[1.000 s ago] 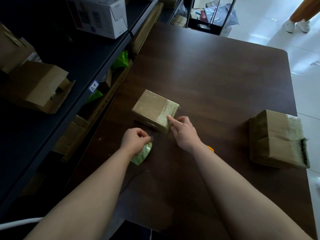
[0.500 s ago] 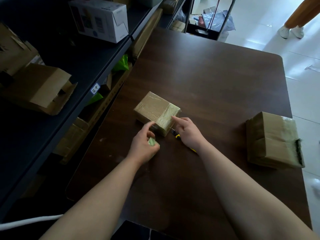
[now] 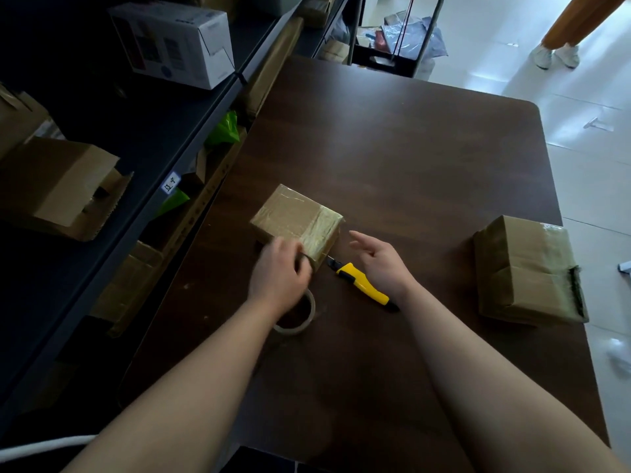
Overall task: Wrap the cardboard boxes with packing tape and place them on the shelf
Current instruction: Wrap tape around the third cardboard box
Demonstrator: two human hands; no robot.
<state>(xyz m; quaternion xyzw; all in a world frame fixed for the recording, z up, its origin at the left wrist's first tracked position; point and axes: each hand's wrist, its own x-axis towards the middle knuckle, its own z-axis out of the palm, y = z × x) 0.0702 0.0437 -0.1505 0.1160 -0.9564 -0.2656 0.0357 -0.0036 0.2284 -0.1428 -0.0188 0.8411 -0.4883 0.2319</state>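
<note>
A small cardboard box (image 3: 297, 218) wrapped in glossy tape sits on the dark wooden table (image 3: 409, 158). My left hand (image 3: 278, 273) has its fingers curled on the box's near edge. The tape roll (image 3: 302, 317) lies flat on the table just under that wrist. My right hand (image 3: 379, 262) hovers open to the right of the box, touching nothing. A yellow utility knife (image 3: 362, 285) lies between my hands. A larger taped box (image 3: 526, 271) rests at the table's right edge.
A dark shelf unit (image 3: 143, 141) runs along the left, holding a white printed carton (image 3: 174, 42) and an open cardboard box (image 3: 58, 189). More boxes and green bags fill the lower shelf. A cart (image 3: 392, 46) and a person's legs (image 3: 573, 25) are beyond the table.
My left hand has let go of the tape roll, which now lies flat, and moved onto the box's near edge. My right hand lifted off the box, uncovering the yellow knife.
</note>
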